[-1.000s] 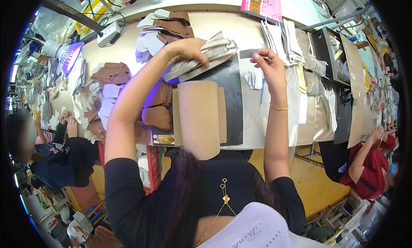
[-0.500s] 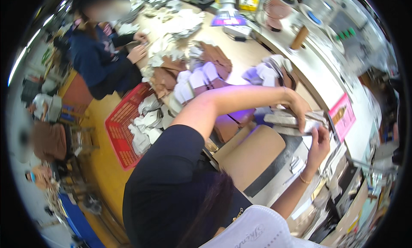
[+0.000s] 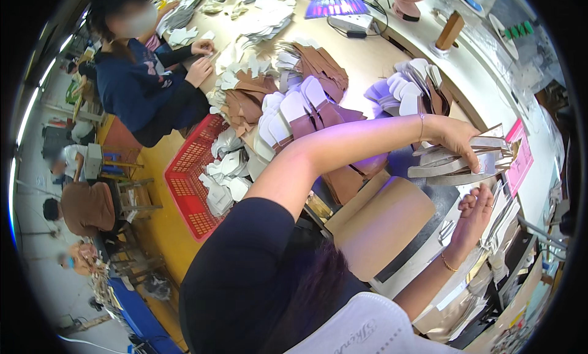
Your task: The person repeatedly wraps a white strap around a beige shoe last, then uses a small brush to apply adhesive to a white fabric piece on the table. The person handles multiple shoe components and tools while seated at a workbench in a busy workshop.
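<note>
My left arm reaches across to the right, and my left hand [image 3: 454,138] grips a bundle of thin, curved grey cut pieces [image 3: 444,170], likely leather. The thumb lies on the top face, and several layers fan apart toward the far end. Just below the bundle is my right hand [image 3: 470,226], apart from it, with loosely curled fingers and nothing visible in them. A rounded tan work pad [image 3: 392,222] lies on the bench closer to me. Beyond my left forearm sit white-and-brown cut pieces [image 3: 300,112] in overlapping rows.
A red basket [image 3: 174,185] of white pieces stands at left. Across the table, a person [image 3: 138,78] handles small pieces. A purple-lit lamp [image 3: 337,3] and a wooden post [image 3: 450,30] are at the back. A pink sheet [image 3: 520,164] stands beside the bundle.
My right hand has come off the bundle and dropped lower, its fingers curling. The bundle, still in my left hand, is tilted and its layers are spread more. The whole view has shifted slightly.
</note>
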`<action>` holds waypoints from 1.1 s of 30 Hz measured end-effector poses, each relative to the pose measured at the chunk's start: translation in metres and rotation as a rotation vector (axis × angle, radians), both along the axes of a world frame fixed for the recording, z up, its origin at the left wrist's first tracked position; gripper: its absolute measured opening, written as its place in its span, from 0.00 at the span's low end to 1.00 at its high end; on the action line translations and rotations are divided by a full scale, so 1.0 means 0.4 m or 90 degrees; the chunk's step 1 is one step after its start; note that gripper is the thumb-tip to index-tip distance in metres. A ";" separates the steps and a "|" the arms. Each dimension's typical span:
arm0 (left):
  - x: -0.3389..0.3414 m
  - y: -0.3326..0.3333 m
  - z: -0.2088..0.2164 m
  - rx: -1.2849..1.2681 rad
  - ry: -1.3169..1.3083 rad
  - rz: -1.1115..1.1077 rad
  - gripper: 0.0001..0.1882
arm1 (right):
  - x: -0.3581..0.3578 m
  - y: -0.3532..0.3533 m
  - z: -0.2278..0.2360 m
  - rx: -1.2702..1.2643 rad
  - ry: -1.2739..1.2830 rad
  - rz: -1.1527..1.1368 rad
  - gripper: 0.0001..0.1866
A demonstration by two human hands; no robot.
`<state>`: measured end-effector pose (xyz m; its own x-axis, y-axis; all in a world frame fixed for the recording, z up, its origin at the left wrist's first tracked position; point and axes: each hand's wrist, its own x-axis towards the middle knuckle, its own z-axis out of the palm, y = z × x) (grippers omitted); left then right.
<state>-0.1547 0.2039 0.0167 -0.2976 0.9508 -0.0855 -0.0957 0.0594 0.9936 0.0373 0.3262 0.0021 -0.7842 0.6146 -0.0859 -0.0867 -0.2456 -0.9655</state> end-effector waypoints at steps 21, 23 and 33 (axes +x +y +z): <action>0.042 -0.017 -0.004 0.140 -0.196 0.068 0.35 | -0.010 0.028 -0.018 0.280 -0.035 -0.118 0.11; 0.056 -0.012 -0.007 0.152 -0.227 0.030 0.39 | -0.018 0.013 -0.012 0.322 -0.065 -0.137 0.12; 0.092 -0.010 -0.021 0.219 -0.245 0.013 0.34 | -0.036 -0.049 -0.002 0.371 -0.025 -0.098 0.14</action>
<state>-0.1181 0.1997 0.0082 -0.3253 0.9374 0.1243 -0.4553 -0.2705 0.8483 0.0229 0.3066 0.0012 -0.6856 0.6753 0.2721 -0.0414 0.3370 -0.9406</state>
